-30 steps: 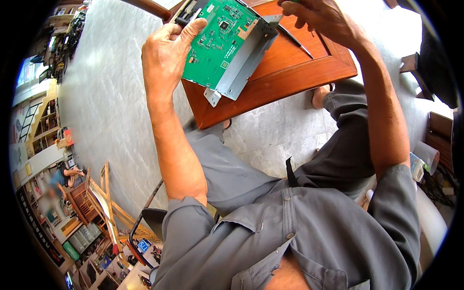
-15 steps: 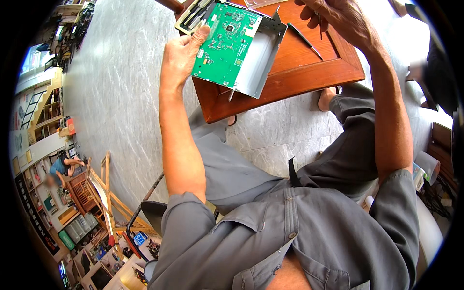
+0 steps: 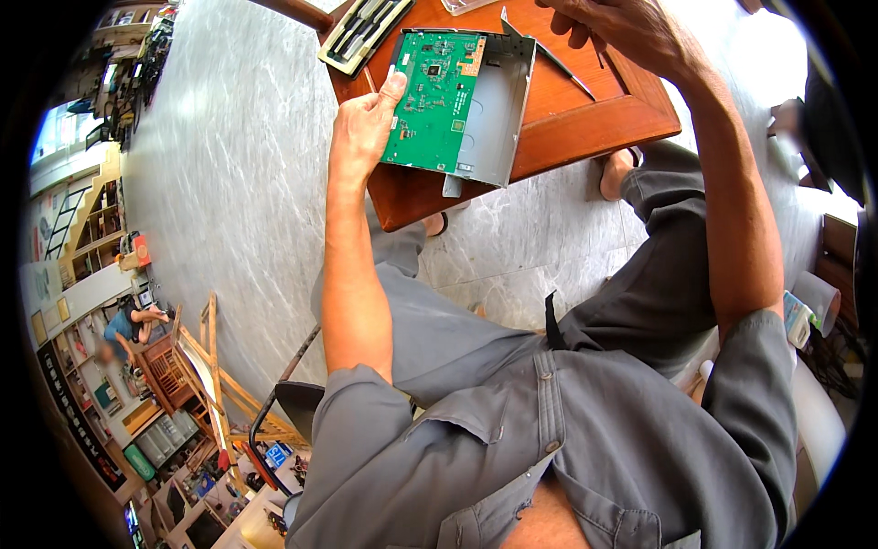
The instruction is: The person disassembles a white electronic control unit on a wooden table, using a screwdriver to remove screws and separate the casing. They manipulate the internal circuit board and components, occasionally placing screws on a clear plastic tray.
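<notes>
My left hand [image 3: 364, 128] grips the left edge of a grey metal housing [image 3: 494, 123] with a green circuit board [image 3: 425, 101] mounted on it, thumb on top of the board. The housing is over the near part of a brown wooden table [image 3: 631, 119]. Past its right side, on the tabletop, lies a thin dark screwdriver [image 3: 569, 75]. At the top edge, my right hand [image 3: 622, 32] is raised above the table with curled fingers. A thin dark shaft sticks out beneath them; what it belongs to is hidden.
An open tray of dark tools [image 3: 364, 35] lies at the table's far left corner. Beside it is a clear plastic piece [image 3: 468, 5]. Grey marbled floor [image 3: 229, 165] spreads to the left, with a wooden frame [image 3: 215, 375] and another person [image 3: 123, 325] farther off.
The housing and board have tilted and come slightly nearer, with my left hand moving along. More of the tool tray shows. My right hand stays raised, a little farther left.
</notes>
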{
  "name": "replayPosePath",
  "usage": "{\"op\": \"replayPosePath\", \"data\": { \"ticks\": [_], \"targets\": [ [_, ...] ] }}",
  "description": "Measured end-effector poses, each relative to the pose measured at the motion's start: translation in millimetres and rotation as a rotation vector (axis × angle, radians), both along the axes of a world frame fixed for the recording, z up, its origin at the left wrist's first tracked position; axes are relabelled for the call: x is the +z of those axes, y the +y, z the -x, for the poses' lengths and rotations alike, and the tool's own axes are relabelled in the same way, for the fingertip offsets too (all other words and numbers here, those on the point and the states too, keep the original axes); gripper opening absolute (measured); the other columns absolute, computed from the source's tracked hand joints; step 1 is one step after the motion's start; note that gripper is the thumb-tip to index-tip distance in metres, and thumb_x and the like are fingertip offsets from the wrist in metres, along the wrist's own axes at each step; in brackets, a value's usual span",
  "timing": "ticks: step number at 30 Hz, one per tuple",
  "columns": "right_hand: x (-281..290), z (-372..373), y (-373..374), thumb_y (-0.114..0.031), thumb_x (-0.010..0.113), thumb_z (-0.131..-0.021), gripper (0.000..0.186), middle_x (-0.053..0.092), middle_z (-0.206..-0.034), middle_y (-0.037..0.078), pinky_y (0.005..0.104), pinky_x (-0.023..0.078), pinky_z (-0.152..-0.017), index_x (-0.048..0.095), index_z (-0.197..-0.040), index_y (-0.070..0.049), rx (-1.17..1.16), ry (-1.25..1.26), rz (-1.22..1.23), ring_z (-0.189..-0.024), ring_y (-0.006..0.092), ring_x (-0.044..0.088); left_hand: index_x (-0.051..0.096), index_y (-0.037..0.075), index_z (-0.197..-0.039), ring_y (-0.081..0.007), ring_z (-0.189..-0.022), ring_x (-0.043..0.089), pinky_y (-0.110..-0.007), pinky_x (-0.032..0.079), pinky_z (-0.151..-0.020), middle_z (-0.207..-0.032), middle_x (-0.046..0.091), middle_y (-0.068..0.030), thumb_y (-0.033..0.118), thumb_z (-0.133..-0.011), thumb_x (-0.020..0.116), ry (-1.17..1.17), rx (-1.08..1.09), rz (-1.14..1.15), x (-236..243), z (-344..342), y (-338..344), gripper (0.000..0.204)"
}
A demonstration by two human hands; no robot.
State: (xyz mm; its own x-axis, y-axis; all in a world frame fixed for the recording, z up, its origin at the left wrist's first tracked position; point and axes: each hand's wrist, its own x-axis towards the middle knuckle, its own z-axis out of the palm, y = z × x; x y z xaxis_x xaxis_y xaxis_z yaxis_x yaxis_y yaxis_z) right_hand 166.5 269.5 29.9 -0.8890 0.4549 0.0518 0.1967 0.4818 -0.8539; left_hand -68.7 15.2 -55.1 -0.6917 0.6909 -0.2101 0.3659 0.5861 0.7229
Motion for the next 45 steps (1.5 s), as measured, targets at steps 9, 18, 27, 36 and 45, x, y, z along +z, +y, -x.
{"op": "replayPosePath", "data": {
  "ticks": [9,18,27,36,45],
  "targets": [
    [-6.1,-1.8,-2.5,-0.051,0.055,-0.106,0.053,0.067,-0.073,0.005,0.0324,0.055,-0.060,0.072,-0.095,-0.001,-0.020,0.036,-0.121,-0.068,0.0140,0.066,0.068,-0.003,-0.074,-0.0353,-0.067,0.066,-0.048,0.049,-0.068,-0.067,0.065,-0.0207,0.067,-0.097,0.056,0.366,-0.055,0.218,25.8,-21.8,10.8,0.075],
    [0.0,-2.0,-5.6,-0.052,0.061,-0.103,0.052,0.052,-0.063,0.000,0.0300,0.042,-0.051,0.069,-0.085,-0.005,-0.088,0.151,-0.084,-0.058,0.0095,0.049,0.061,-0.005,-0.131,-0.0417,-0.108,0.067,-0.049,0.053,-0.093,-0.120,0.068,-0.0254,0.077,-0.085,0.064,0.520,-0.017,0.100,33.1,-40.8,13.9,0.094],
    [11.0,5.1,-23.6,-0.034,0.064,-0.105,0.036,0.066,-0.068,0.001,0.0266,0.046,-0.054,0.073,-0.091,-0.002,-0.044,0.063,0.099,-0.061,0.0077,0.059,0.044,-0.011,-0.145,-0.0398,-0.133,0.052,-0.048,0.045,-0.110,-0.141,0.055,-0.0267,0.058,-0.073,0.087,0.750,-0.176,0.165,30.6,-82.3,36.7,0.108],
    [-0.4,1.7,-15.2,-0.013,0.070,-0.096,0.017,0.076,-0.090,0.012,0.0318,0.059,-0.072,0.070,-0.102,0.004,-0.010,-0.080,-0.033,-0.076,0.0179,0.072,0.056,-0.010,-0.132,-0.0376,-0.116,0.066,-0.046,0.056,-0.095,-0.129,0.062,-0.0281,0.048,-0.080,0.080,0.747,-0.198,0.269,41.0,-85.2,42.0,0.081],
    [-40.1,-0.2,-6.9,-0.020,0.070,-0.099,0.017,0.076,-0.089,0.012,0.0336,0.062,-0.079,0.070,-0.107,-0.005,0.058,-0.029,-0.289,-0.082,0.0218,0.075,0.053,-0.009,-0.137,-0.0412,-0.118,0.065,-0.047,0.055,-0.098,-0.130,0.062,-0.0314,0.044,-0.078,0.081,0.813,-0.238,0.155,33.2,-85.5,40.1,0.084]
  ]
}}
